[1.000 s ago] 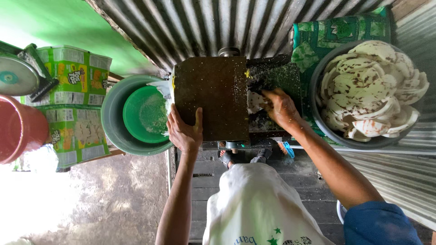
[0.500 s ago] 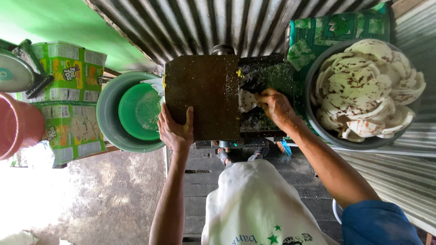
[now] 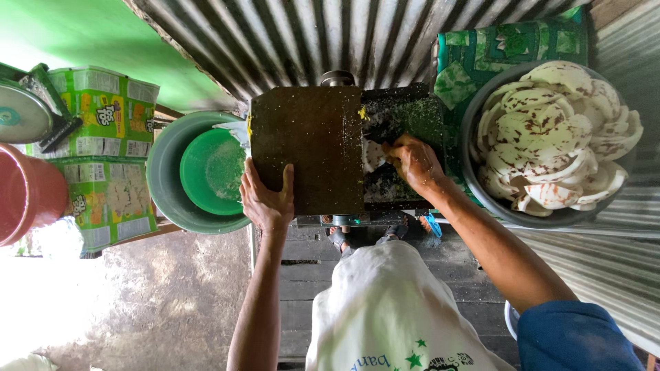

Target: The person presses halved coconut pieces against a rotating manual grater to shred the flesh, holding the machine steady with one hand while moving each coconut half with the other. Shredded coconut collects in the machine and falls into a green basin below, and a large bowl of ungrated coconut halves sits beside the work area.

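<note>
A dark box-shaped grating machine stands in front of me against a corrugated wall. My left hand rests flat on its brown metal cover, thumb over the near edge. My right hand is closed on a white piece of coconut and presses it into the dark, flake-covered feed opening on the machine's right side.
A big grey basin of white coconut pieces with brown skin sits at the right on green patterned cloth. Left of the machine a green bowl lies inside a grey-green tub. Further left are green cartons and a red bucket.
My left hand slid slightly left along the cover's near edge. My right hand stays at the feed opening with the coconut piece. The view shifted a little.
</note>
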{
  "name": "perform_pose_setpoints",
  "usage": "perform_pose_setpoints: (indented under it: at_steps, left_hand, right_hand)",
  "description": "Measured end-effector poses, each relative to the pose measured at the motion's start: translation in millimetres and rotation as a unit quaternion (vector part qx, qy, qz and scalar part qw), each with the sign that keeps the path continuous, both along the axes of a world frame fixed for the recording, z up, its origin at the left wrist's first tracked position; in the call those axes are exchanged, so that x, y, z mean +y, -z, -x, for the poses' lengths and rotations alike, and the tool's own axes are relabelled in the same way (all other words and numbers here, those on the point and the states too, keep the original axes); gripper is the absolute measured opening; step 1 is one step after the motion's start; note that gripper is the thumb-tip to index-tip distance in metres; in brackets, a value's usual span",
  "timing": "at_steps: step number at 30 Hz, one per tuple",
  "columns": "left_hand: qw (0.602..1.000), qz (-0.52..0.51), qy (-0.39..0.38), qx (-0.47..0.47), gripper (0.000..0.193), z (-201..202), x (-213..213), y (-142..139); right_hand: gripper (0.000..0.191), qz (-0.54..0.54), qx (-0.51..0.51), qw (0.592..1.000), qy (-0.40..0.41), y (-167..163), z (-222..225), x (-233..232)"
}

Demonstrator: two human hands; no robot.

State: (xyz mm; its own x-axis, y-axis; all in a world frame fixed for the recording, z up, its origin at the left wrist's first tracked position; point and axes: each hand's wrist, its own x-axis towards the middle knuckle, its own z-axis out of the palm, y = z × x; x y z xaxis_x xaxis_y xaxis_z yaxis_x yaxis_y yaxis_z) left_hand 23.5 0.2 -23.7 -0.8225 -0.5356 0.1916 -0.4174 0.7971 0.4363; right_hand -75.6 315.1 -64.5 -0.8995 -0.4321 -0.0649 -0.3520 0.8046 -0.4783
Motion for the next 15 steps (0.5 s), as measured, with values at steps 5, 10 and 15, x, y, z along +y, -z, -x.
perform_pose_setpoints:
  at_steps: [5,10,15]
  left_hand:
    - [1.000,-0.011,0.003,0.014,0.093,-2.3,3.4,-2.1]
    - [1.000,-0.012,0.007,0.028,0.091,-1.8,4.6,-4.6]
    - [1.000,-0.015,0.004,0.024,0.091,-1.3,4.0,-4.9]
  right_hand:
    - [0.029,0.007,0.006,1.000,0.010,0.7,-1.6,-1.2]
    - [0.026,0.002,0.027,1.000,-0.002,3.3,-0.7,-3.3]
    - [0.026,-0.008,0.020,1.000,0.003,5.3,0.0,-6.7]
